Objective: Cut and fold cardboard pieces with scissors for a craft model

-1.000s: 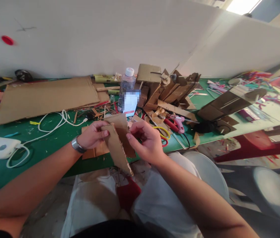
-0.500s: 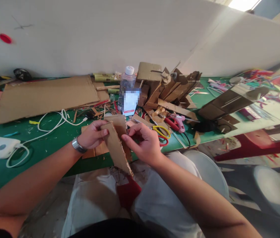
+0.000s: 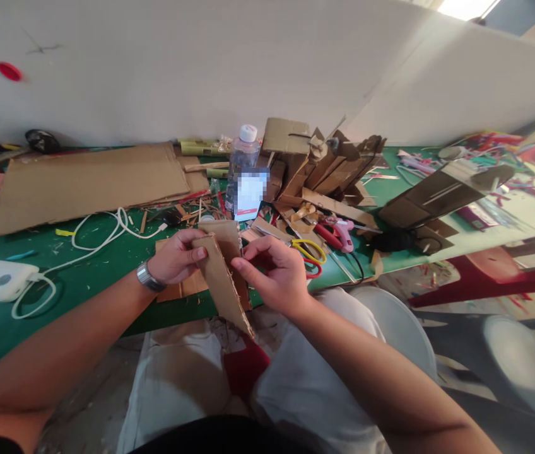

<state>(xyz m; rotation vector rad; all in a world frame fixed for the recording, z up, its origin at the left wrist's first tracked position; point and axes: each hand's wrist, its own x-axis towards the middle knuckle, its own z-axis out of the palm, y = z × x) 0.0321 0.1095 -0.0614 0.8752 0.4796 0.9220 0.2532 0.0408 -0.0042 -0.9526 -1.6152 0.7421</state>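
Note:
A folded piece of brown cardboard (image 3: 223, 277) hangs over the table's front edge, two panels standing apart with rough, torn-looking edges. My left hand (image 3: 176, 258), wearing a silver watch, grips its upper left side, thumb on the near panel and the other fingers behind. At the far panel's right edge, my right hand (image 3: 277, 274) pinches with curled fingers and thumb; the exact fingertip contact is partly hidden. Under the left hand lies a flat cardboard scrap (image 3: 180, 289). Yellow-and-red-handled scissors (image 3: 312, 252) rest just right of my right hand.
Behind my hands stand a phone (image 3: 251, 195) with a lit screen and a clear bottle (image 3: 243, 154). A pink glue gun (image 3: 343, 233) lies to the right, near cardboard constructions (image 3: 319, 164). Leftward are a large cardboard sheet (image 3: 92, 180), a white cable (image 3: 92, 249) and a white device (image 3: 0, 279).
Almost nothing differs. The cardboard's panels have tilted very slightly, while both hands keep their places on it.

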